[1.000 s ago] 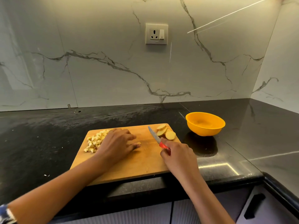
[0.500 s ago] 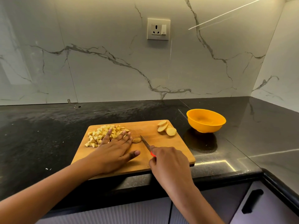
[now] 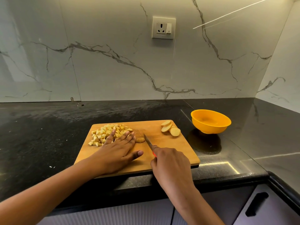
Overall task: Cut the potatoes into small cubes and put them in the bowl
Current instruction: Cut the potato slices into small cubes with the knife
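Observation:
A wooden cutting board (image 3: 170,153) lies on the black counter. A pile of small potato cubes (image 3: 105,133) sits on its far left part. My left hand (image 3: 118,150) lies flat and open on the board, fingertips touching the pile. A small potato end piece (image 3: 140,140) rests just right of those fingers. My right hand (image 3: 170,163) grips a red-handled knife (image 3: 148,142), its tip beside that piece. Three potato slices (image 3: 170,128) lie at the board's far right corner. The orange bowl (image 3: 211,121) stands right of the board and looks empty.
The black counter (image 3: 48,135) runs left and right, with small crumbs on its left part. A marble wall with a power socket (image 3: 164,28) stands behind. The counter's front edge lies just below the board, with cabinet fronts and a dark handle (image 3: 256,203) underneath.
My left hand opened flat and pushed the cubes together on the left. My right hand drew the knife from near the slices back to the board's middle, beside the end piece.

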Available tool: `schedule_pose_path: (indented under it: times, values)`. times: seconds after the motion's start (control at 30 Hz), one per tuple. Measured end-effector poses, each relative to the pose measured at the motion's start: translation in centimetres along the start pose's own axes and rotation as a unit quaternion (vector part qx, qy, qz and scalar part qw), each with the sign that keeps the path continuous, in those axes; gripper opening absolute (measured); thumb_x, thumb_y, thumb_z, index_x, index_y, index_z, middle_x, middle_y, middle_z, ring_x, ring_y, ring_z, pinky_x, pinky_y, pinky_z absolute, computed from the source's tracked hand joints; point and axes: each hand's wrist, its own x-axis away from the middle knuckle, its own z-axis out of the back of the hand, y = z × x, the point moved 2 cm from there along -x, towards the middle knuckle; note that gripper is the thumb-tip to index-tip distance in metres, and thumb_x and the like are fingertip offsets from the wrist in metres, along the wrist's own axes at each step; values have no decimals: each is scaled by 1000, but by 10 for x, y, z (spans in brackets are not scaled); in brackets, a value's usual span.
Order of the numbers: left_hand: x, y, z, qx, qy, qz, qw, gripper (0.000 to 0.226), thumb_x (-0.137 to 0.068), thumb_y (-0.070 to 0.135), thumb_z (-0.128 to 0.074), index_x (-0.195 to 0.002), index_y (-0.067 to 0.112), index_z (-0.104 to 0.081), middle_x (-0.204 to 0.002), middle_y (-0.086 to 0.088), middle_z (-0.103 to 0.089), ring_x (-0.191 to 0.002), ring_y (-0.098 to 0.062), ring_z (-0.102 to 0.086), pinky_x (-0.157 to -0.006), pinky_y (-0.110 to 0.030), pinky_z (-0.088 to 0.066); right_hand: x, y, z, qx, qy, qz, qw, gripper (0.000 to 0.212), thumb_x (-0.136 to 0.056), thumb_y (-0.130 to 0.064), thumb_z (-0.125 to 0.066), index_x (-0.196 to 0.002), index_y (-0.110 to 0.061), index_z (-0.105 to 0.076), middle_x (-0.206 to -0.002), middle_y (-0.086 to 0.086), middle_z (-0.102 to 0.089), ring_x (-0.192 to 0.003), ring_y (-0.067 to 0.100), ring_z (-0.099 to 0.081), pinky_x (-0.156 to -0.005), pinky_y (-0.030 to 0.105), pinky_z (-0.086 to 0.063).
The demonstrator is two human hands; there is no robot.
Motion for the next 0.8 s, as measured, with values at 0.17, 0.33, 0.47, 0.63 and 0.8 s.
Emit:
schedule_pose_path:
  times: [0.17, 0.33, 0.47, 0.63, 0.8]
  values:
    - [-1, -1, -1, 0, 1, -3, 1000, 118, -48, 86, 25, -149, 25, 9, -155, 9, 16, -130, 0, 27, -100, -35, 32, -4, 4, 2, -4, 10, -12, 1000, 43, -99, -33, -38, -142, -26, -38, -115, -2, -63, -99, 17, -59, -75, 29, -46]
    - [-3, -4, -3, -10, 7, -23, 1000, 113, -53, 85, 23, -148, 26, 9, -147, 17, 20, -131, 0, 27, -101, -34, 31, -2, 2, 0, 1, 0, 1, 1000, 44, -100, -32, -36, -144, -26, -36, -114, -2, -62, -99, 18, -58, -76, 30, -46]
    - [-1, -17, 5, 0, 13, -99, 995, 100, -58, 87, 20, -144, 36, 14, -151, 17, 21, -132, 8, 28, -100, -20, 31, 1, 10, 0, 0, 14, -14, 1000, 45, -100, -34, -35, -145, -30, -33, -114, -6, -62, -98, 14, -58, -77, 28, -47]
    - [2, -38, 12, 0, -6, -208, 978, 78, -76, 80, 8, -143, 40, 7, -153, 21, 10, -136, 12, 18, -106, -15, 25, 7, 15, 2, -31, 8, -12, 999, 46, -99, -35, -37, -144, -34, -33, -112, -11, -62, -95, 9, -58, -77, 25, -46]
    - [-5, -50, 13, 0, -13, -243, 970, 73, -83, 73, 6, -146, 37, -1, -155, 20, 0, -139, 11, 10, -109, -16, 21, 10, 15, 3, -40, 15, -14, 999, 47, -99, -36, -37, -145, -36, -31, -108, -12, -62, -90, 8, -57, -74, 22, -47]
